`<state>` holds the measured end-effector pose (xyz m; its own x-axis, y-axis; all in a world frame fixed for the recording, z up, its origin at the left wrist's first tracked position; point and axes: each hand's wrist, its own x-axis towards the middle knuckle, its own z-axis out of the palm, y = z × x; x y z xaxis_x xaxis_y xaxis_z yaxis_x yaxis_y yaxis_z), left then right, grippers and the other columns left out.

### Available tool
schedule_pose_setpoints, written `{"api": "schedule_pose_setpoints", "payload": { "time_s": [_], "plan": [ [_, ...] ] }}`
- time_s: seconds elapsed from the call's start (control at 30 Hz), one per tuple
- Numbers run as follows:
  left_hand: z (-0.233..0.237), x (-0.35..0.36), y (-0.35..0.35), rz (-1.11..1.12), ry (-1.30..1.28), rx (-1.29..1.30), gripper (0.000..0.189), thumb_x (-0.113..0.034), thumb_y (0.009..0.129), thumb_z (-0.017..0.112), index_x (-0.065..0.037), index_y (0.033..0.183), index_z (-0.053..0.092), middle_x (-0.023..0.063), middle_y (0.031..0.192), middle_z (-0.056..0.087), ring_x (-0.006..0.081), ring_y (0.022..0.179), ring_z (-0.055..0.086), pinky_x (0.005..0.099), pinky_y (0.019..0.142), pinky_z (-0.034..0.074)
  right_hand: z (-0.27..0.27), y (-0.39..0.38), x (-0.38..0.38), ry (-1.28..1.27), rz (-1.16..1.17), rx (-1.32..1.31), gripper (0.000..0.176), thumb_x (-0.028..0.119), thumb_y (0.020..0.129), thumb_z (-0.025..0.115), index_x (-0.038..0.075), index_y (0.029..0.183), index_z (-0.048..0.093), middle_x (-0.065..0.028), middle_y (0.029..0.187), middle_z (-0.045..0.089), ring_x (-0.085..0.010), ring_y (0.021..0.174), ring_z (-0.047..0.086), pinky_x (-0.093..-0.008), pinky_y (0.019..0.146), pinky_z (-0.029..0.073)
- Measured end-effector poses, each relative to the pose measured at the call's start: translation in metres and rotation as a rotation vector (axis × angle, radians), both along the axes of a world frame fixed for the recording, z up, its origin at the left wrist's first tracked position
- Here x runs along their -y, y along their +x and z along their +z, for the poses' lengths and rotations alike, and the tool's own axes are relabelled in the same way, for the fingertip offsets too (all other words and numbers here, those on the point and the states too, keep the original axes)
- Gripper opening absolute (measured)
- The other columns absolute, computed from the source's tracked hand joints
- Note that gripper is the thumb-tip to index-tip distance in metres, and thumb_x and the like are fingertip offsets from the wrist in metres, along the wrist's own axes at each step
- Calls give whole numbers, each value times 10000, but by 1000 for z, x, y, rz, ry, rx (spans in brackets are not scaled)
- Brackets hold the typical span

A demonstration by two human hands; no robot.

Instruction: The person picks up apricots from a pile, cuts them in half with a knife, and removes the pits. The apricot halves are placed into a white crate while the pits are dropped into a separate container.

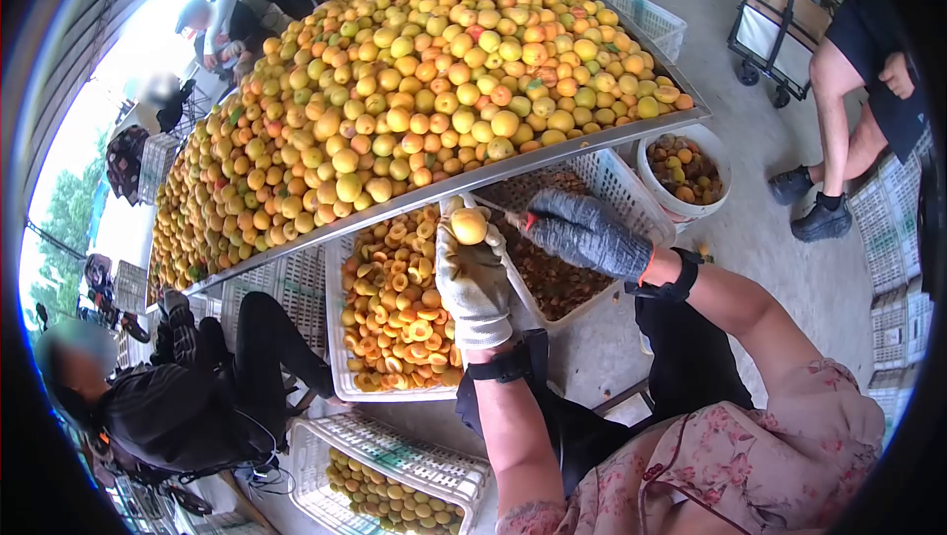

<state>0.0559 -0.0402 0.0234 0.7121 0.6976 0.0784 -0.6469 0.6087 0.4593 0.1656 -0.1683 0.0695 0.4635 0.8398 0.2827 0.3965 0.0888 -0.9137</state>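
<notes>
My left hand (472, 279), in a whitish glove, holds a yellow apricot (469, 226) at its fingertips, just below the metal table's edge. To its right, my right hand (589, 234), in a grey knit glove, is closed round a small tool with a red part (531, 221); its thin end points toward the apricot. Under my left hand stands a white crate (395, 395) of halved apricots (400, 308). Beneath my right hand another crate (552, 321) holds dark pits or scraps (562, 284). The apricot looks whole from this side.
A metal table (434, 183) bears a large heap of apricots (414, 81). A white bucket (688, 208) with fruit stands right. Below left is a crate of fruit (345, 428). A co-worker (187, 402) sits left; another person's legs (834, 121) and a cart (779, 27) are right.
</notes>
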Motion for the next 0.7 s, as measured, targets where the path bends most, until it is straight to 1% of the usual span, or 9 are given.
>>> {"api": "schedule_pose_setpoints", "payload": {
  "time_s": [0.03, 0.2, 0.3, 0.37, 0.43, 0.57, 0.6, 0.63, 0.7],
  "plan": [
    [2, 2, 0, -16, 32, -3, 433, -332, 993, 373, 17, 1239, 444, 128, 978, 555, 187, 754, 517, 290, 683, 448, -1, -1, 4, -65, 26, 0, 237, 164, 863, 644, -6, 1017, 582, -144, 895, 629, -251, 820, 617, -333, 734, 475],
    [6, 11, 8, 2, 82, -55, 467, -397, 984, 394, 26, 1127, 534, 107, 850, 602, 188, 737, 566, 281, 675, 463, -24, -5, 13, 9, -57, 113, 220, 190, 862, 640, -5, 963, 630, -185, 851, 644, -348, 795, 628, -379, 675, 484],
    [6, 18, 17, 66, 137, -141, 475, -408, 982, 379, 9, 1178, 494, 118, 870, 578, 171, 702, 539, 266, 626, 443, -25, -10, 19, -79, -80, 54, 234, 201, 861, 640, -6, 968, 628, -192, 846, 641, -361, 796, 622, -391, 670, 484],
    [3, 21, 19, 76, 130, -179, 494, -426, 968, 405, 19, 1160, 505, 125, 863, 580, 176, 709, 544, 271, 630, 449, -35, -13, 18, -51, -143, 117, 235, 216, 871, 626, -6, 947, 626, -194, 829, 635, -362, 780, 620, -401, 648, 478],
    [-5, 22, 24, 55, 182, -55, 493, -416, 984, 386, 26, 1119, 558, 106, 885, 617, 196, 778, 575, 294, 690, 469, -38, -13, 18, 22, -185, 155, 236, 232, 886, 604, 1, 929, 626, -193, 819, 631, -367, 769, 616, -406, 626, 471],
    [-13, 22, 34, 13, 208, 47, 453, -401, 990, 370, 2, 1127, 524, 115, 930, 606, 200, 771, 570, 306, 683, 473, -48, -12, 16, 112, -223, 270, 255, 254, 896, 590, 3, 928, 626, -186, 784, 627, -360, 737, 611, -404, 613, 460],
    [-10, 29, 38, 133, 152, -50, 439, -399, 990, 371, -11, 1143, 507, 111, 973, 599, 200, 782, 568, 313, 683, 475, -35, -14, 17, -137, -196, -98, 265, 255, 901, 580, -5, 925, 627, -185, 770, 626, -335, 710, 611, -389, 625, 454],
    [-11, 31, 38, 126, 148, -49, 439, -399, 990, 371, -11, 1143, 507, 111, 973, 599, 200, 782, 568, 313, 683, 475, -35, -15, 17, -140, -203, -98, 265, 255, 901, 580, -5, 925, 627, -185, 770, 626, -335, 710, 611, -389, 625, 454],
    [-10, 30, 40, 144, 125, -105, 435, -402, 989, 374, -20, 1151, 505, 104, 987, 598, 202, 804, 568, 311, 688, 480, -37, -14, 15, -148, -143, -300, 277, 259, 904, 574, -12, 924, 629, -189, 769, 628, -294, 684, 606, -376, 639, 448]
  ]
}}
